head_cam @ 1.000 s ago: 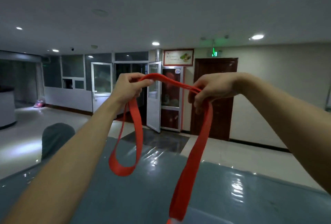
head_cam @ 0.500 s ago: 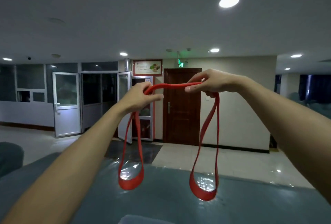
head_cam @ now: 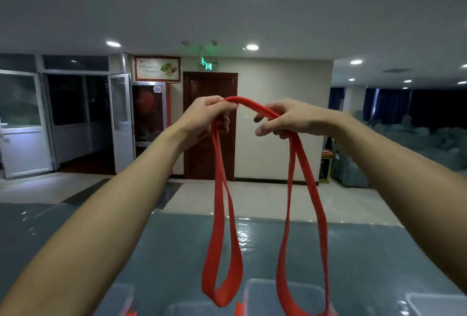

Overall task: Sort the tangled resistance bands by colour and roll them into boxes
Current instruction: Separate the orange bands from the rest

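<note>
Hands came closer; we see left hand [head_cam: 204, 115] and right hand [head_cam: 286, 120] pinching flat red elastic band [head_cam: 218, 214], loops dangling 6 o'clock, maybe over clear plastic boxes [head_cam: 260, 295].

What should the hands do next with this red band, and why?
Probably bring the left hand and right hand together, folding the red band double. It hangs in two separate loops from both grips, with a clear box below, so it looks ready to roll.

We see our left forearm [head_cam: 113, 202] and right forearm [head_cam: 394, 164] bare throughout, the left grip [head_cam: 207, 116] and right grip [head_cam: 290, 120] bare too
</note>
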`<state>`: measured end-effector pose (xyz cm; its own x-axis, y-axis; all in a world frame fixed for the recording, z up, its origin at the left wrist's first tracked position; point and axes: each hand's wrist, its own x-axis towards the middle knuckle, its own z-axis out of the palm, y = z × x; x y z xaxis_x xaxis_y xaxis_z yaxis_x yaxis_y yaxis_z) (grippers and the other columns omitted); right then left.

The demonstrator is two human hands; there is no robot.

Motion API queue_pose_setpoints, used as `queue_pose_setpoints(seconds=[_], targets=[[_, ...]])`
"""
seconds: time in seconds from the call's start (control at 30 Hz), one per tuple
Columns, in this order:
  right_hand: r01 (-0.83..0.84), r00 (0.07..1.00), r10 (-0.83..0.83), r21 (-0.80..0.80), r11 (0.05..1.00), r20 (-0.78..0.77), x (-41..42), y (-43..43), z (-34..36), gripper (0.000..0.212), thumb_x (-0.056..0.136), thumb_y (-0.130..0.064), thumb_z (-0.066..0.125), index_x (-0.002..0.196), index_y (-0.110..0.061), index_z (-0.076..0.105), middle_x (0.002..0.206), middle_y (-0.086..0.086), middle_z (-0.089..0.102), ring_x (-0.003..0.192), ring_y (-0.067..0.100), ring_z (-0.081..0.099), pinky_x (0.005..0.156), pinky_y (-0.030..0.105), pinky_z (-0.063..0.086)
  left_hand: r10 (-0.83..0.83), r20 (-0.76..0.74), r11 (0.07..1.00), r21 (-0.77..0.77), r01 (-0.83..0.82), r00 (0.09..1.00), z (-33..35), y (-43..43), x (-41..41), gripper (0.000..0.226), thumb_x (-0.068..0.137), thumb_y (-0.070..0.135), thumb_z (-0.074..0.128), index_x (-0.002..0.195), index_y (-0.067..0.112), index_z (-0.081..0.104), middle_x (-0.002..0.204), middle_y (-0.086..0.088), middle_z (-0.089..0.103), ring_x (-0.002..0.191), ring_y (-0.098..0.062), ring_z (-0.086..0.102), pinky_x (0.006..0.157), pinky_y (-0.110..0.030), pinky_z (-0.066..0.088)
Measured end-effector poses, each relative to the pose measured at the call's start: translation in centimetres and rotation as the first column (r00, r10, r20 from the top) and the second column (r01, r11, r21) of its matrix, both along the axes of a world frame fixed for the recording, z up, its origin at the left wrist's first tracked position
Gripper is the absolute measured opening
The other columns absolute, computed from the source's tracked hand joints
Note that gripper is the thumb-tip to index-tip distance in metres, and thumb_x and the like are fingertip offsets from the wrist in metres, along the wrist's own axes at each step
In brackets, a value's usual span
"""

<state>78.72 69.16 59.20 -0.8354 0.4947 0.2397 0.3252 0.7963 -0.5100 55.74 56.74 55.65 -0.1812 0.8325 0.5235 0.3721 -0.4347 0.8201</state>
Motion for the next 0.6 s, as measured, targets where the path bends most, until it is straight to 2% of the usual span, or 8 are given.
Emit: queue_pose_setpoints(seconds=[0.1, 0.17, 0.23, 0.3, 0.4, 0.5, 0.53, 0.6], targets=[[0.064, 0.997, -0.065, -0.007, 0.998, -0.038, 4.1, 1.9, -4.4, 0.092, 0.064, -0.084, 0.083, 0.135, -0.030, 0.062, 0.118, -0.004, 0.072, 0.106, 0.013, 0.070, 0.099, 0.037, 0.058, -0.082, 0.070, 0.996, 0.039, 0.079, 0.994, 0.8, 3.0, 6.2, 0.008, 0.102, 0.012, 0.071, 0.105, 0.005, 0.071, 0.083, -0.006, 0.073, 0.078, -0.022, 0.075, 0.071, -0.031, 0.063], [0.082, 0.994, -0.087, -0.080, 0.993, -0.059, 6.0, 3.0, -8.0, 0.103, 0.060, -0.089, 0.081, 0.142, -0.033, 0.056, 0.128, -0.008, 0.068, 0.116, 0.012, 0.068, 0.105, 0.041, 0.057, -0.125, 0.082, 0.991, 0.059, 0.121, 0.989, 1.3, 4.8, 9.5, 0.014, 0.102, 0.003, 0.068, 0.114, -0.004, 0.068, 0.089, -0.011, 0.080, 0.085, -0.023, 0.081, 0.074, -0.030, 0.065], [0.086, 0.988, -0.107, -0.184, 0.979, -0.109, 7.0, 3.9, -11.4, 0.115, 0.055, -0.089, 0.084, 0.149, -0.035, 0.047, 0.133, -0.008, 0.067, 0.120, 0.013, 0.067, 0.108, 0.043, 0.056, -0.135, 0.081, 0.989, 0.072, 0.130, 0.987, 1.6, 6.1, 11.6, 0.015, 0.099, -0.002, 0.072, 0.112, -0.004, 0.067, 0.095, -0.015, 0.081, 0.092, -0.027, 0.083, 0.080, -0.031, 0.065], [0.091, 0.962, -0.152, -0.256, 0.962, -0.227, 6.9, 4.3, -13.8, 0.129, 0.052, -0.088, 0.087, 0.158, -0.035, 0.036, 0.140, -0.006, 0.066, 0.124, 0.013, 0.066, 0.108, 0.041, 0.054, -0.124, 0.096, 0.990, 0.080, 0.116, 0.988, 1.7, 7.1, 12.6, 0.020, 0.091, 0.001, 0.083, 0.106, 0.002, 0.069, 0.100, -0.016, 0.080, 0.096, -0.030, 0.082, 0.083, -0.029, 0.064], [0.119, 0.906, -0.216, -0.269, 0.956, -0.364, 5.2, 3.8, -15.7, 0.139, 0.051, -0.086, 0.090, 0.163, -0.035, 0.025, 0.147, -0.003, 0.060, 0.129, 0.013, 0.062, 0.101, 0.031, 0.051, -0.034, 0.037, 0.996, 0.089, 0.031, 0.999, 0.9, 7.9, 13.0, 0.041, 0.077, 0.019, 0.100, 0.104, 0.011, 0.071, 0.096, -0.006, 0.075, 0.091, -0.018, 0.077, 0.084, -0.028, 0.060], [0.234, 0.865, -0.306, -0.220, 0.947, -0.398, 2.8, 2.7, -17.3, 0.131, 0.049, -0.085, 0.092, 0.154, -0.034, 0.033, 0.139, -0.010, 0.060, 0.124, 0.010, 0.063, 0.103, 0.036, 0.055, 0.003, 0.064, 0.994, 0.109, -0.010, 0.998, -0.5, 7.8, 12.6, 0.048, 0.070, 0.028, 0.104, 0.101, 0.016, 0.069, 0.088, 0.003, 0.070, 0.083, -0.011, 0.069, 0.081, -0.027, 0.054], [0.272, 0.848, -0.335, -0.206, 0.940, -0.410, 2.0, 2.2, -18.1, 0.116, 0.053, -0.080, 0.093, 0.146, -0.033, 0.041, 0.130, -0.012, 0.064, 0.115, 0.007, 0.066, 0.098, 0.035, 0.059, 0.014, 0.086, 0.992, 0.121, -0.025, 0.996, -0.8, 7.5, 12.3, 0.047, 0.070, 0.029, 0.104, 0.099, 0.016, 0.069, 0.090, 0.001, 0.069, 0.084, -0.013, 0.068, 0.082, -0.028, 0.054], [0.312, 0.812, -0.379, -0.218, 0.925, -0.444, 0.9, 1.5, -19.5, 0.069, 0.067, -0.055, 0.091, 0.121, -0.028, 0.058, 0.104, -0.010, 0.073, 0.092, 0.009, 0.073, 0.082, 0.038, 0.065, 0.042, 0.141, 0.988, 0.143, -0.062, 0.989, -1.2, 6.8, 11.1, 0.046, 0.070, 0.031, 0.104, 0.096, 0.018, 0.068, 0.095, -0.004, 0.070, 0.088, -0.017, 0.068, 0.082, -0.030, 0.053]])
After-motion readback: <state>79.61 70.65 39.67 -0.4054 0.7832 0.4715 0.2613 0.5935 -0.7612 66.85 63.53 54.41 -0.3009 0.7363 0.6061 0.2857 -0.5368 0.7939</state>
